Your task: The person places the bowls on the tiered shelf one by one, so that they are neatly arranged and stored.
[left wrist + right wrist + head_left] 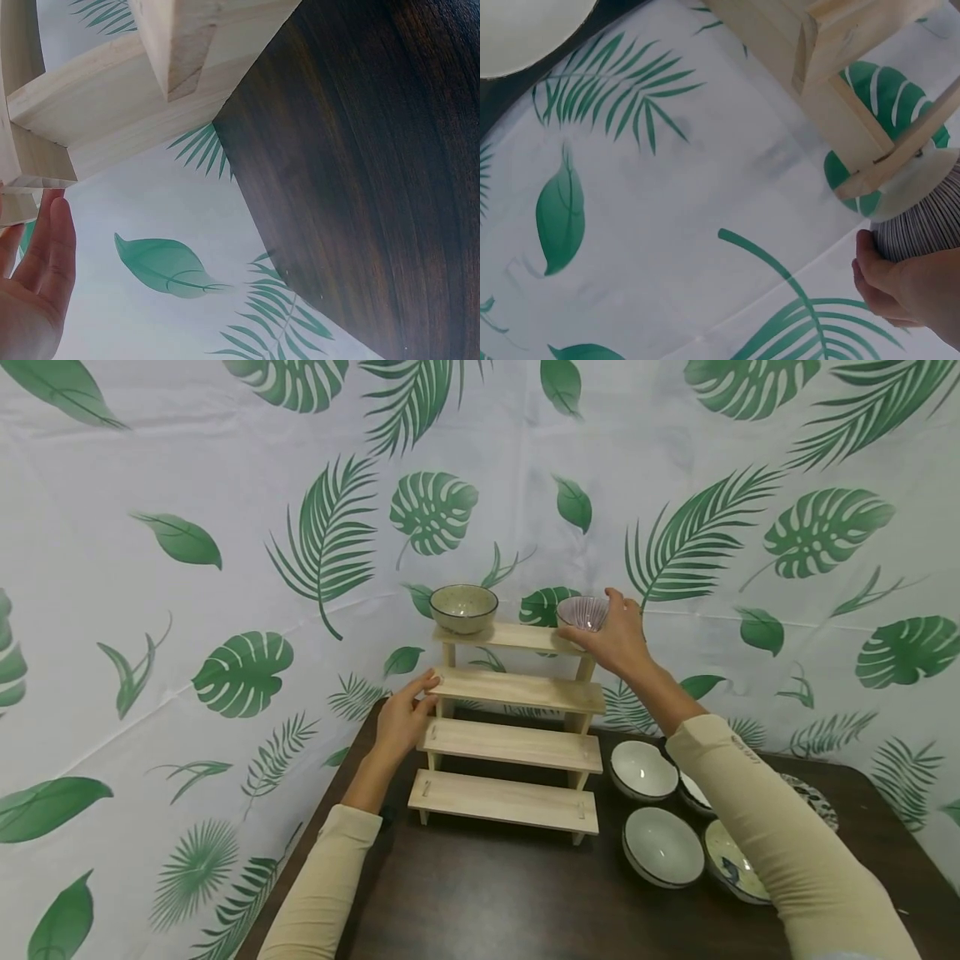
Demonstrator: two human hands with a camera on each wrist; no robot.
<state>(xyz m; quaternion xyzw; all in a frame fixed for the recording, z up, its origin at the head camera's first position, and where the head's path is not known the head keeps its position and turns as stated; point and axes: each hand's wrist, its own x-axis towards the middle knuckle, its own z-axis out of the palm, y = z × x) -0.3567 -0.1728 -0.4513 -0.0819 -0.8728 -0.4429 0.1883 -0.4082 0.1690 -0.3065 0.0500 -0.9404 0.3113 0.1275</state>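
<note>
- Leaf-printed cloth [510, 510] hangs behind a dark table [465, 902], where a wooden stand [502, 802] with four stepped boards has its long axis running left to right before the person
- Striped bowl [581, 612] is up at the right end of the top board [517, 637], beyond the rest of the steps; being round, it has no long axis of its own, so its place along the board is what matters
- Right hand [622, 639] holds that bowl from its right and near side, thumb and fingers spread about the rim; the hand partly covers the base, so I cannot tell whether the bowl bears fully on the wood
- Left hand [401, 722] is at the opposite end of the stand, lower down, and seems to grip the left tip of the second board [517, 691] between narrowly parted fingers
- Green bowl [463, 612] sits upright at the left end of the top board, with a bare stretch of wood between it and the striped one
- Right of the stand, on the table, are a white bowl [642, 770], a grey bowl [663, 847] nearer the person, and a yellow bowl [731, 860] partly under the right sleeve [787, 843]
</note>
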